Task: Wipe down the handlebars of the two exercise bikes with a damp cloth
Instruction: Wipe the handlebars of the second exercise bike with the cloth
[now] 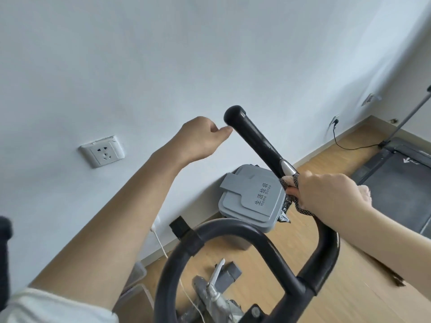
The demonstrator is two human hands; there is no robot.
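**White wall, wood floor, and one bike being wiped**

White wall [163, 54] and a light wood floor [345, 292] fill the room. Close by, one black handlebar [254, 136] of an exercise bike curves round in a loop, and one arm of it sticks up. The right hand [326, 192] is wrapped tight round that arm, low down. One cloth [287, 180] sits under its fingers, pressed on the bar, and its netted edge pokes out on both sides of the hand. The left hand [200, 136] is up higher. Its fingers are curled in and nothing shows in them. Its thumb tip is just beside the round top end of the bar.

Past the hands, one grey bin [251, 197] stands by the wall. Its lid is closed and a black bag [285, 207] peeks out at the rim. One clear box [137, 276] sits on the floor on the left; I cannot tell what is in it. One treadmill [396, 183] lies on the right. One white socket [102, 151] is on the wall.
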